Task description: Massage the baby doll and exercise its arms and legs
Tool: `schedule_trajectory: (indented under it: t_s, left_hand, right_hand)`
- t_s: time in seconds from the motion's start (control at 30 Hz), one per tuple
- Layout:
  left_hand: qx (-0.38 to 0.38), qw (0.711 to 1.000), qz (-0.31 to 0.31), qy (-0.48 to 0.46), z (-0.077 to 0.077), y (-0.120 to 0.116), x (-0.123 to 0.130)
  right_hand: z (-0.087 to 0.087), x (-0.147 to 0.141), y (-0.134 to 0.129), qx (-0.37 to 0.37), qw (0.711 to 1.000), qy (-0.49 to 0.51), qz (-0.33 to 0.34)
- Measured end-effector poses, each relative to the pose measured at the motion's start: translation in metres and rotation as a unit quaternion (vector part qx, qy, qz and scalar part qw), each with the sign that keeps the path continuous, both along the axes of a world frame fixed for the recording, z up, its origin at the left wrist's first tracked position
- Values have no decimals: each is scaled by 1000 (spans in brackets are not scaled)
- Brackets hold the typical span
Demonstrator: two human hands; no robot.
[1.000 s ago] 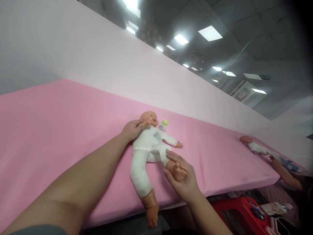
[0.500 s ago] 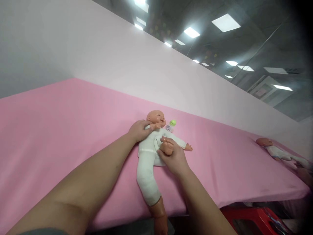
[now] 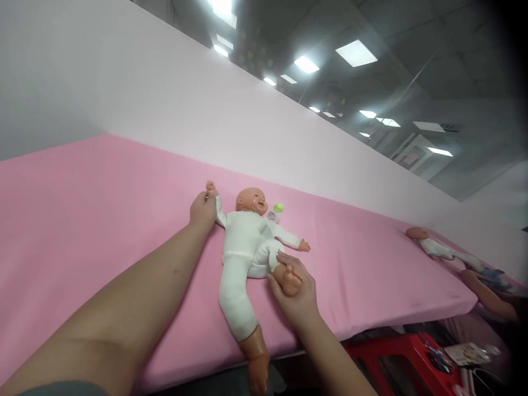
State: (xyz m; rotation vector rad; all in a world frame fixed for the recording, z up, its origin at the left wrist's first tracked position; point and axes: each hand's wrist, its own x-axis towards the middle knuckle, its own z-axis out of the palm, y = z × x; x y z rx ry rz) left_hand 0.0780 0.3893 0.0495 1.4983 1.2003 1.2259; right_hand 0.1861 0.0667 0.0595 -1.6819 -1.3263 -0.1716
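A baby doll (image 3: 243,234) with a white cloth body lies face up on the pink-covered table (image 3: 136,181). My left hand (image 3: 203,210) is closed around the doll's arm on the left, stretched outward from its shoulder near the wrist. My right hand (image 3: 299,294) grips the doll's bent leg by the ankle, with the bare foot showing above my fingers. The other leg hangs over the table's front edge. The doll's other arm rests out to the right. Beside its head is a small bottle with a green cap (image 3: 276,210).
Farther right, a second doll (image 3: 429,245) lies on the same table, with another person's arm (image 3: 489,294) close to it. A red stool-like piece (image 3: 406,357) holding small items stands below the front edge. A white wall (image 3: 165,99) runs behind.
My left hand has swung the doll's arm from across its chest out to the left. My right hand has brought the bent leg down and slightly right, away from the belly.
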Motion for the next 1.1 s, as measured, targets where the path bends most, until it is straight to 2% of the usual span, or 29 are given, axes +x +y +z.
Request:
schedule_trajectory:
  t_s: [0.1, 0.27, 0.4, 0.5, 0.57, 0.73, 0.83, 0.9, 0.97, 1.1]
  left_hand:
    - [-35, 998, 35, -38, 1, 4, -2]
    - [-36, 997, 47, -54, 4, -2, -6]
    - [-43, 996, 54, -55, 5, -3, -8]
    - [-56, 996, 40, -61, 5, 0, -7]
    - [-63, 994, 13, -83, 4, 1, -6]
    - [-64, 978, -83, -179, 5, -3, -2]
    - [-75, 958, -173, -216, 11, -16, -2]
    - [-71, 949, -243, -186, 16, -26, -1]
    - [-43, 950, -292, -105, 20, -35, -1]
    - [70, 942, -323, 64, 26, -45, 1]
  right_hand:
    - [-5, -3, -29, -4, 1000, -15, 6]
    - [-5, -15, -74, -57, 996, -54, 44]
    - [5, -30, -89, -112, 992, -43, 24]
    - [13, -36, -87, -185, 982, -14, 39]
    - [14, -33, -85, -196, 979, 14, 45]
    - [7, -10, -82, -99, 993, 21, 59]
    - [12, -1, -70, -34, 998, 7, 50]
    - [21, 1, -55, -14, 999, 0, 47]
    - [30, 4, -38, -19, 999, -1, 41]
    - [41, 10, -2, -51, 998, 4, 37]
